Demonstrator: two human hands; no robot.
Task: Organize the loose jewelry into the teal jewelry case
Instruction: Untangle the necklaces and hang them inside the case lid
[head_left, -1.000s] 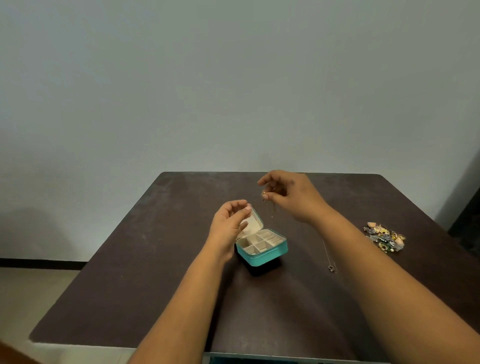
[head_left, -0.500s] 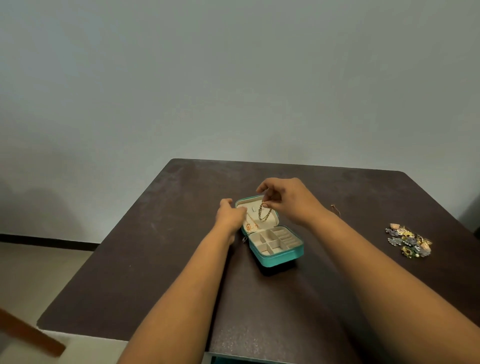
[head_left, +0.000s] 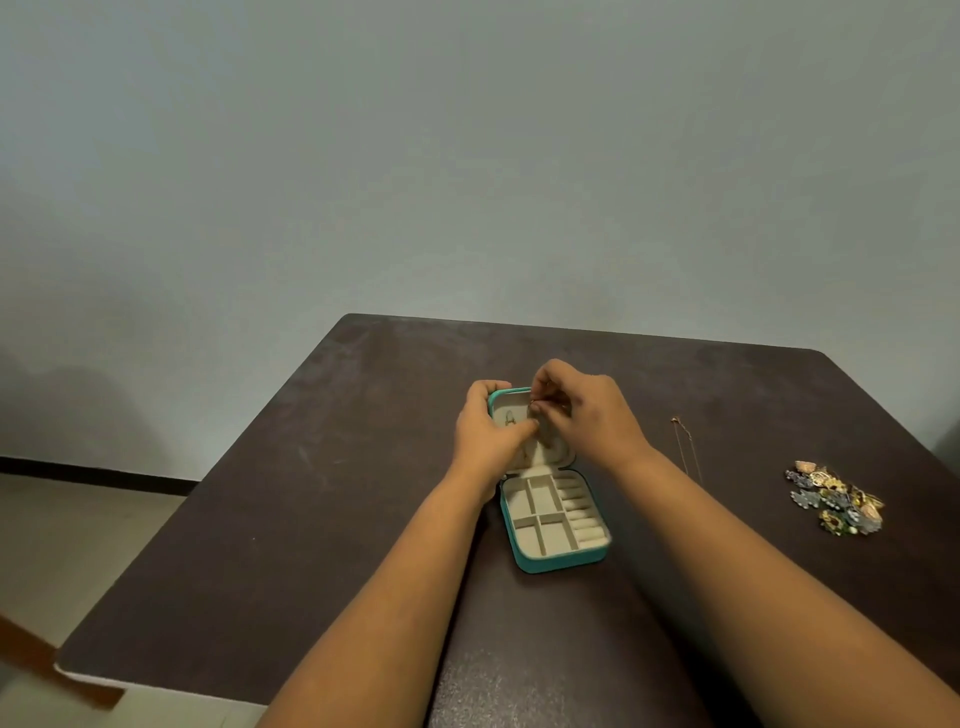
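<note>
The teal jewelry case (head_left: 558, 564) lies open on the dark table (head_left: 322, 493), its cream compartments facing up and its lid tilted back. My left hand (head_left: 485, 436) grips the lid's left edge. My right hand (head_left: 582, 410) is over the lid's inner face, its fingertips pinching a thin chain that is mostly hidden by the fingers. A small gold piece (head_left: 509, 417) hangs inside the lid. A thin necklace (head_left: 687, 447) lies on the table to the right, and a pile of loose jewelry (head_left: 834, 496) sits further right.
The table's far edge meets a plain grey wall (head_left: 467, 156). Its left and near edges drop to a pale floor (head_left: 62, 530). A brown wooden piece (head_left: 31, 654) shows at the lower left.
The case now lies flatter, with its lid tilted back. My right hand has come down with the chain from above the case to the lid's inner face. My left hand has closed on the lid.
</note>
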